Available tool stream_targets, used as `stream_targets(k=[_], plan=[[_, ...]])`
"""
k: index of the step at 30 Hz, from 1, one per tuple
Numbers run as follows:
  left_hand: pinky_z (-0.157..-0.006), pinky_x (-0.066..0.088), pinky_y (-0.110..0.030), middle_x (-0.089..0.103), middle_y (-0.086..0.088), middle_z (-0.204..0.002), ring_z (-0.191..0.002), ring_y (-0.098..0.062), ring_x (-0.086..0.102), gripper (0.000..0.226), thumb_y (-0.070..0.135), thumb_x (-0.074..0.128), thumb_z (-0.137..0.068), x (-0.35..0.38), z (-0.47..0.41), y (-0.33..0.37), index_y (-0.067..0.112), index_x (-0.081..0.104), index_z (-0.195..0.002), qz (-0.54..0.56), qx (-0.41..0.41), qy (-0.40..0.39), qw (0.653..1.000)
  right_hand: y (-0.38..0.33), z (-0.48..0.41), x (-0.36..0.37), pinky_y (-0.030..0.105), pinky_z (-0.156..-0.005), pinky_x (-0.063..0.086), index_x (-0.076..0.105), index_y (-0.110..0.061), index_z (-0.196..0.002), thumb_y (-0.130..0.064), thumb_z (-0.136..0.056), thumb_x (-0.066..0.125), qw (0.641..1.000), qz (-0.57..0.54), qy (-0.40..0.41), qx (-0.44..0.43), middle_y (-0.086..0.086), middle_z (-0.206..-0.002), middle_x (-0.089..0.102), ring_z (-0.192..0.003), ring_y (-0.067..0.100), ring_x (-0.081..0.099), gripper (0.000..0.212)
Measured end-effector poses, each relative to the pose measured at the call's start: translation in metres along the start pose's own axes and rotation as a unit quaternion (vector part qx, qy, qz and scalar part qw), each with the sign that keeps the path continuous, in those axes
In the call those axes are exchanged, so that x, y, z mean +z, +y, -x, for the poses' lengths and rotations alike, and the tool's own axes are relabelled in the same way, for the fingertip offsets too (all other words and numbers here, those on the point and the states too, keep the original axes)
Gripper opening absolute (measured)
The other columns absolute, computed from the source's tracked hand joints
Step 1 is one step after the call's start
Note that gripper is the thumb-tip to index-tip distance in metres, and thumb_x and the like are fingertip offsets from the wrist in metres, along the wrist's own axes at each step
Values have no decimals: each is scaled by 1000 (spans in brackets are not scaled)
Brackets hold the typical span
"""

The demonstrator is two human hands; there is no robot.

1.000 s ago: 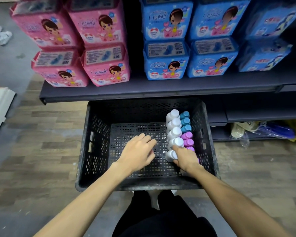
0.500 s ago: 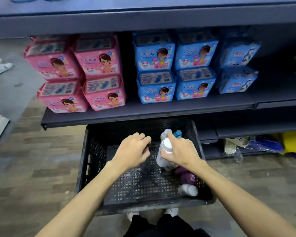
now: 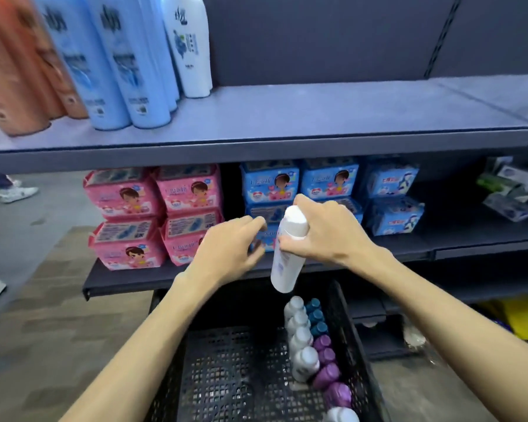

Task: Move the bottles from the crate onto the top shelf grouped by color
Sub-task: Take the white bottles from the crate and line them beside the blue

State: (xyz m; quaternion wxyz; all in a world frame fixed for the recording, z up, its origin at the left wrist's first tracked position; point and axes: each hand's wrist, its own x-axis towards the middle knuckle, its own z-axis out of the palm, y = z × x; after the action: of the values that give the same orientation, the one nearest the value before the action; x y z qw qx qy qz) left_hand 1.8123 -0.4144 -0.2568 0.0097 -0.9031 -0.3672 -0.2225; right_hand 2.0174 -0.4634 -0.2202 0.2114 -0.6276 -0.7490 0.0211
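My right hand [image 3: 326, 233] grips a white bottle [image 3: 287, 257] by its cap end, held in the air above the black crate [image 3: 352, 327]. My left hand [image 3: 229, 251] hovers just left of the bottle, fingers loosely curled, holding nothing. Inside the crate's right side stand white bottles [image 3: 301, 339], teal bottles [image 3: 316, 318] and purple bottles [image 3: 328, 370] in rows. The top shelf [image 3: 317, 117] runs across the upper view, bare grey on its right part.
Tall orange [image 3: 16, 74], blue [image 3: 119, 65] and white [image 3: 189, 47] bottles stand on the top shelf's left. Pink packs [image 3: 153, 217] and blue packs [image 3: 329, 184] fill the middle shelf. Wooden floor lies left of the crate; someone's shoes [image 3: 13, 193] show at far left.
My right hand has lifted a white bottle out of the crate, up to the middle shelf's height. My left hand rose with it. The view has tilted up, revealing the top shelf.
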Motion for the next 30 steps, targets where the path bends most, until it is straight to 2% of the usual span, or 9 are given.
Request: stream_targets(k=[4, 7, 10, 15, 20, 23, 26, 28, 30], plan=[[-59, 45, -33, 56, 8, -79, -73, -17, 56, 23, 28, 58, -82, -56, -34, 1, 23, 56, -104, -24, 17, 67, 997, -18, -33, -59, 36, -56, 42, 33, -24, -73, -64, -63, 55, 999, -1, 39, -13, 0, -69, 58, -66, 23, 50, 46], [-58, 44, -31, 57, 8, -78, -72, -19, 56, 20, 27, 58, -83, -94, -59, 1, 23, 56, -103, -53, 34, 114, 992, -33, -55, -105, 37, -55, 45, 37, -22, -71, -59, -65, 59, 997, 1, 69, -29, -1, -66, 57, -65, 26, 52, 44], [-56, 39, -30, 59, 8, -79, -71, -21, 56, 20, 26, 56, -85, -130, -83, 0, 22, 56, -104, -94, 53, 146, 983, -49, -75, -150, 34, -53, 45, 44, -22, -72, -58, -65, 61, 995, 11, 88, -55, -6, -66, 58, -64, 20, 54, 40], [-56, 39, -29, 62, 8, -80, -74, -21, 57, 15, 28, 53, -86, -186, -122, -7, 23, 55, -100, -150, 53, 162, 974, -69, -111, -207, 30, -54, 44, 56, -21, -75, -57, -70, 67, 994, 31, 79, -70, -6, -74, 61, -71, 13, 58, 38], [-56, 41, -32, 64, 5, -80, -74, -25, 57, 10, 25, 53, -86, -222, -146, -10, 18, 55, -94, -182, 42, 165, 968, -75, -149, -236, 31, -57, 48, 60, -16, -78, -55, -73, 70, 994, 42, 86, -59, -2, -78, 63, -73, 14, 59, 40], [-55, 36, -31, 65, 3, -82, -78, -25, 59, 11, 25, 53, -87, -231, -154, -15, 18, 55, -95, -212, 38, 154, 964, -77, -171, -241, 28, -53, 43, 59, -18, -77, -59, -70, 69, 992, 67, 98, -44, -2, -78, 62, -73, 16, 60, 42], [-54, 29, -30, 66, 2, -83, -73, -24, 54, 11, 27, 51, -89, -233, -158, -20, 19, 55, -96, -252, 30, 149, 956, -77, -189, -238, 28, -53, 41, 57, -17, -78, -59, -70, 69, 990, 85, 109, -18, -1, -80, 60, -73, 17, 58, 45], [-54, 29, -30, 66, 2, -84, -70, -23, 48, 13, 29, 50, -90, -230, -157, -22, 19, 54, -97, -264, 20, 137, 954, -76, -198, -232, 29, -54, 41, 56, -16, -78, -61, -69, 68, 990, 81, 115, 9, 1, -82, 58, -74, 20, 57, 47], [-56, 34, -30, 66, 3, -85, -75, -25, 55, 14, 31, 50, -90, -225, -157, -26, 20, 54, -98, -262, 14, 123, 957, -75, -203, -223, 29, -55, 40, 53, -16, -77, -62, -69, 68, 989, 75, 120, 39, 1, -81, 57, -74, 22, 57, 48]])
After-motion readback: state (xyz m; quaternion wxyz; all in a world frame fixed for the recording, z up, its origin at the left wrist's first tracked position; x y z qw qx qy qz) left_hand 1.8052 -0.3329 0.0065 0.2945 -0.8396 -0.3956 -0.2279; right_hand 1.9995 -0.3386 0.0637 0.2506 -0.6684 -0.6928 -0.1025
